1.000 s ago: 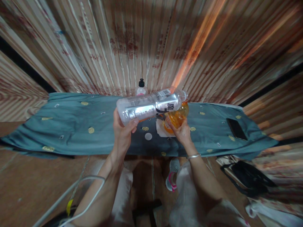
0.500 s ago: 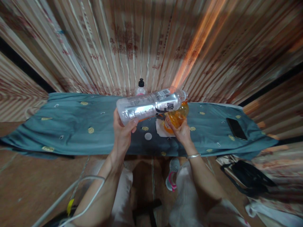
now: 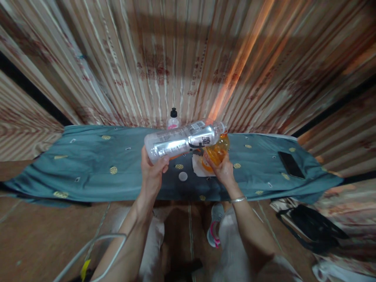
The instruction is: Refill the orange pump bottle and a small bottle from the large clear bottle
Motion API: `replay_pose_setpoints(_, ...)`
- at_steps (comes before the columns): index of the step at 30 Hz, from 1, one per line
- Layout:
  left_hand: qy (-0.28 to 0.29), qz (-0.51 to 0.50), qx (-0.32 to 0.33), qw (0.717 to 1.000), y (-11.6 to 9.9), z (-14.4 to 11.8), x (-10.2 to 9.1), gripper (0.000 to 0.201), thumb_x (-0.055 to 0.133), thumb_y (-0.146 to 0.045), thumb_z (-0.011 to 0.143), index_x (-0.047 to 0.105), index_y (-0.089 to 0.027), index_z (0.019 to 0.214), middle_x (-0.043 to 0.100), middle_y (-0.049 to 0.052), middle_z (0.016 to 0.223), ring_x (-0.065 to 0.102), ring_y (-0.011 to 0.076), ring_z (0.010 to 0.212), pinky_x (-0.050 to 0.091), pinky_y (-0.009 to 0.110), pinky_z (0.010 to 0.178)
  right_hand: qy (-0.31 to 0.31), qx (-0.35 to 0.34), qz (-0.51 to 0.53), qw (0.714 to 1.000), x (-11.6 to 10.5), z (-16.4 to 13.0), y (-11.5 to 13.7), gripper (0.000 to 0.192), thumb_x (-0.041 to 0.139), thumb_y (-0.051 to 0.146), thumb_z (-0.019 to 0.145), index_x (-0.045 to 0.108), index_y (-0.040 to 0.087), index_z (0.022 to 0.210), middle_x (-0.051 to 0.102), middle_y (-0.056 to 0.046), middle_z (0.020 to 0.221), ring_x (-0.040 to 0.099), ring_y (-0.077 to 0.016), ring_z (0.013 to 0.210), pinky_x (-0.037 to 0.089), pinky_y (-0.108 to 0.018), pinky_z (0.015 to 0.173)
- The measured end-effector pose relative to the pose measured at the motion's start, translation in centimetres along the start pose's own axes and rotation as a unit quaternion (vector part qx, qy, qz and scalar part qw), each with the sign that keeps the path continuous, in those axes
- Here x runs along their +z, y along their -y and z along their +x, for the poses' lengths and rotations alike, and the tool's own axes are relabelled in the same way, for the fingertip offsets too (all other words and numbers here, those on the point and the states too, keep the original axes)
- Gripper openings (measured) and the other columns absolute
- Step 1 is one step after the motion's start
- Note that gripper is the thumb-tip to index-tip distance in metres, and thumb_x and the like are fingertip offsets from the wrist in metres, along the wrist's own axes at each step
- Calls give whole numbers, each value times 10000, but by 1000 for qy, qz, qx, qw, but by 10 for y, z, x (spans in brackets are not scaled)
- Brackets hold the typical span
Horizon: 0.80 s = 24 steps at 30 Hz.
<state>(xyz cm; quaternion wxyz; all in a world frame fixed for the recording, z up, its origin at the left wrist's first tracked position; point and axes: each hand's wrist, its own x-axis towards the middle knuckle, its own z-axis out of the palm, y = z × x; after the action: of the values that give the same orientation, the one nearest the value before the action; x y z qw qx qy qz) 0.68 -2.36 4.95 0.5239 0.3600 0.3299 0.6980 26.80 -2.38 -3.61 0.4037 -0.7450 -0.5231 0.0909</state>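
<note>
My left hand grips the base end of a clear plastic bottle with a silver label. The bottle lies nearly flat in the air, its neck pointing right over an orange bottle. My right hand holds that orange bottle from below, just above a white paper on the blue-green cloth. A small white cap lies on the cloth between my hands.
A small bottle with a black cap stands at the back against the striped curtain. A black phone lies on the cloth at the right. A black bag sits on the floor at the right; a white cable runs at lower left.
The view has tilted up a little, so everything sits slightly lower in the picture. Both hands hold the bottles in the same pose as before.
</note>
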Motion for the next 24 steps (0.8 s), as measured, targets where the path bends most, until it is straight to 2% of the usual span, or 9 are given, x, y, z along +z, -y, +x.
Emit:
replay_pose_setpoints(8,-16,1,-33,999,-2,1,0,623,957,-330,545,624,-247,1066,667,-52,751,560,72,510,362,158,435,-14,-7,45,999,6,0,-3,887,678,771,780,552,143,1394,783,-224,1224,787,-395,1072,631,-513,890)
replay_pose_setpoints(15,-24,0,-34,999,0,2,-1,563,963,-343,550,616,-234,980,663,-48,738,574,78,513,355,166,442,-1,12,63,998,6,-1,-3,971,685,787,754,530,112,1436,794,-237,1200,793,-398,1048,636,-495,864)
replay_pose_setpoints(24,-61,-18,-85,994,-1,0,5,586,970,-352,471,604,-214,907,675,-58,699,570,80,524,375,176,492,-15,34,104,994,8,0,-4,967,788,719,726,517,136,1449,785,-224,1246,782,-388,1105,637,-484,882)
